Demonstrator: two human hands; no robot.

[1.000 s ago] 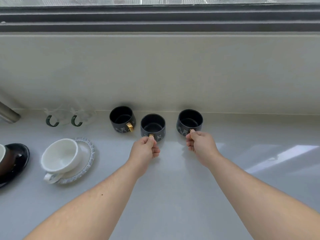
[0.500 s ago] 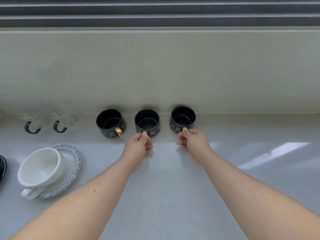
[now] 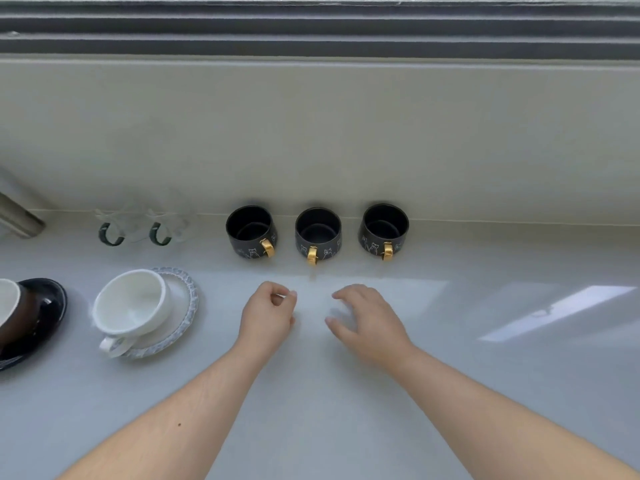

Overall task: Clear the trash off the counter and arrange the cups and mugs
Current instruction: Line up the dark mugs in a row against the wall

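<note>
Three black mugs with gold handles stand in a row against the back wall: the left mug (image 3: 250, 231), the middle mug (image 3: 318, 233) and the right mug (image 3: 383, 231), handles facing me. My left hand (image 3: 268, 315) hovers in front of them, fingers loosely curled, holding nothing. My right hand (image 3: 369, 322) is beside it with fingers spread, also empty. Two clear glass cups with green handles (image 3: 138, 227) stand further left by the wall. A white cup (image 3: 130, 308) lies tilted on a patterned saucer (image 3: 185, 306).
A brown and white cup on a black saucer (image 3: 33, 317) sits at the left edge. A metal pipe (image 3: 17, 216) slants in at the far left. The pale counter (image 3: 485, 341) stretches right with a sunlit patch; a window frame runs above the wall.
Both hands have let go of the middle and right mugs' handles and drawn back towards me. The two mugs now stand in line with the left one at the wall.
</note>
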